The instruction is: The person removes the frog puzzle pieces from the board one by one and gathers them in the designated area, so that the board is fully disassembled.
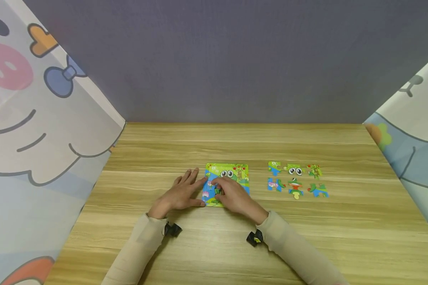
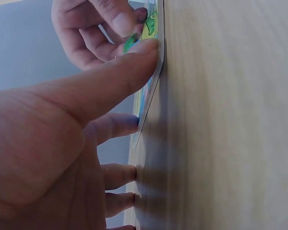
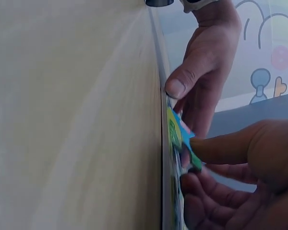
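Observation:
A square frog jigsaw puzzle (image 1: 245,178) lies flat on the table in the head view. My left hand (image 1: 181,194) is spread at its left side, the thumb and a fingertip resting on the edge and the other fingertips on the wood. Over the middle of the puzzle, my right hand (image 1: 237,198) pinches a puzzle piece (image 3: 174,130) between thumb and fingers. That piece is green, blue and yellow and stands tilted up from the puzzle in the right wrist view. The right hand covers part of the frog picture.
To the right, several loose puzzle pieces lie in two rows, among them one with the frog's eyes (image 1: 295,170) and one with its red mouth (image 1: 295,183). A grey panel (image 1: 235,63) rises behind the wooden table (image 1: 207,253). Cartoon-printed walls flank both sides.

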Demonstrator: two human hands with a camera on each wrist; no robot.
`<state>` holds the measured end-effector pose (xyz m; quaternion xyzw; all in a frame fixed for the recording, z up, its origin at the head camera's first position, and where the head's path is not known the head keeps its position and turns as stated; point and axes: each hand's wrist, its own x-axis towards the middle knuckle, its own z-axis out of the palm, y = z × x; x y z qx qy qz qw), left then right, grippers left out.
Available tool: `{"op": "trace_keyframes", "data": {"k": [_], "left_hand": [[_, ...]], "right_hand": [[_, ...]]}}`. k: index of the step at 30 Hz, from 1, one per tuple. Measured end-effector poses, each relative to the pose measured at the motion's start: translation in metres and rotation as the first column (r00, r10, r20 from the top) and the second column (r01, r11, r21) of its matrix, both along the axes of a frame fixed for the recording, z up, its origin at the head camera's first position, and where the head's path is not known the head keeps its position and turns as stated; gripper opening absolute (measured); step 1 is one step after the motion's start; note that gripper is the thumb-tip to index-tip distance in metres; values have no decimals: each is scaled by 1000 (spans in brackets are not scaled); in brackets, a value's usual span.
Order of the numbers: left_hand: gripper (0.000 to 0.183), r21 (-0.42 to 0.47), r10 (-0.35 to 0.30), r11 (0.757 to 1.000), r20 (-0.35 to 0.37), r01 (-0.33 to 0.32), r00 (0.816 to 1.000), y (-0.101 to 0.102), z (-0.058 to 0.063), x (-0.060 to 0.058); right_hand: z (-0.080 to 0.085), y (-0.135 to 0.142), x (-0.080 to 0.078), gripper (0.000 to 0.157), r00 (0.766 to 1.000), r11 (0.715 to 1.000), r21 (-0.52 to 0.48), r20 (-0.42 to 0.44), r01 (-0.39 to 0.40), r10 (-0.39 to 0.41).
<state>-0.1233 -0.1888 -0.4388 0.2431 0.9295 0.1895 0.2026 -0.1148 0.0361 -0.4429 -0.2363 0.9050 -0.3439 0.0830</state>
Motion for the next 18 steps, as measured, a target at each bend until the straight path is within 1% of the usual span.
{"op": "trace_keyframes", "data": {"k": [4,8,12,18], "left_hand": [[83,-5,1,1000,-6,-1,1000,0,0,0],[83,-5,3,1000,-5,-3,1000,1,0,0],[84,-7,3,1000,-1,-3,1000,1,1,0],[84,-7,0,1000,5,0,1000,1,1,0]], "right_hand": [[-1,3,-4,28,999,993,-113,0,-34,35],[-4,6,-8,25,997,975,-218,49,-49,61],[-7,8,-12,25,991,961,-275,118,-26,60],[-10,10,-15,24,976,940,-341,206,6,68]]}}
